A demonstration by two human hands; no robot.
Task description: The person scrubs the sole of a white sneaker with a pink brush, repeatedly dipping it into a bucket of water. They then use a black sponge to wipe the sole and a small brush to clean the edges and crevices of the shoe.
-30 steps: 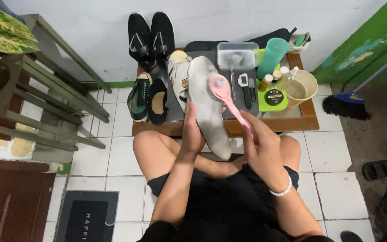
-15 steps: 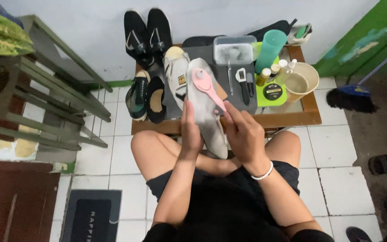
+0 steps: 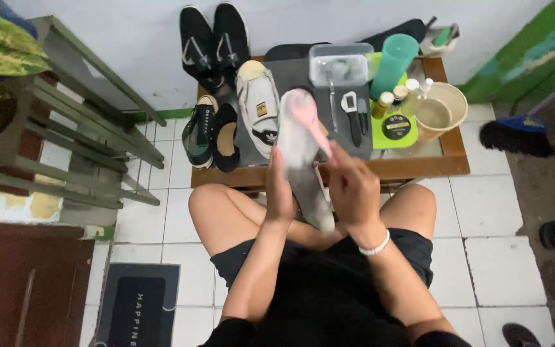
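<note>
My left hand (image 3: 280, 191) grips the left edge of a grey-white insole (image 3: 302, 167) held upright over my lap. A pink brush (image 3: 308, 119) rests with its head against the insole's top end, and my right hand (image 3: 352, 187) is closed around its handle. A white bracelet sits on my right wrist. Just beyond the insole, on a low wooden table (image 3: 419, 168), lies a white sneaker (image 3: 257, 106) on a grey mat.
A clear plastic box (image 3: 338, 64), green tumbler (image 3: 393, 64), small bottles, a round tin (image 3: 396, 126) and a beige bowl (image 3: 439, 111) stand on the table. Dark shoes (image 3: 213, 135) lie at its left, black sneakers (image 3: 214, 42) by the wall. A broom (image 3: 515, 135) at right, metal rack (image 3: 78, 128) at left.
The brush has slid from the right side of the insole up to its top end. My right hand has moved in closer over the insole.
</note>
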